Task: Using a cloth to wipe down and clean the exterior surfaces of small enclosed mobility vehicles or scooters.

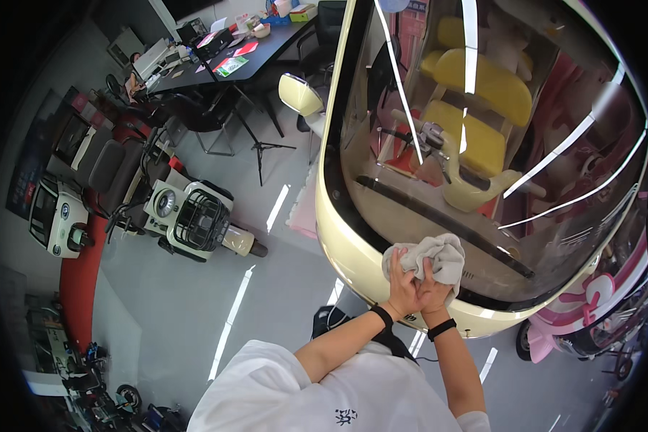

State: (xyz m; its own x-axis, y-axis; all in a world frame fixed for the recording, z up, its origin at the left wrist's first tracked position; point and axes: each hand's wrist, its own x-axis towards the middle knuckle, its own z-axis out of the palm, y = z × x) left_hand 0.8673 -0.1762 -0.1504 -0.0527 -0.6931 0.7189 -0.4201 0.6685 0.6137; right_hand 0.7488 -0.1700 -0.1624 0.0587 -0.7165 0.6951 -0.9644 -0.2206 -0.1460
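Observation:
A crumpled grey-white cloth is bunched between both my hands, at the lower front edge of the windshield of a cream-coloured enclosed vehicle. My left hand grips the cloth's left part, its fingers spread over the folds. My right hand holds the cloth close beside it, the two palms touching near the wrists. Below them is the cream front body panel. Behind the glass show a yellow seat and handlebars. Whether the cloth presses on the glass cannot be told exactly.
A cream side mirror juts out at the vehicle's left. A three-wheeler with a black basket stands further left, near a tripod. A pink-and-white vehicle is close on the right. A person is by the dark desk.

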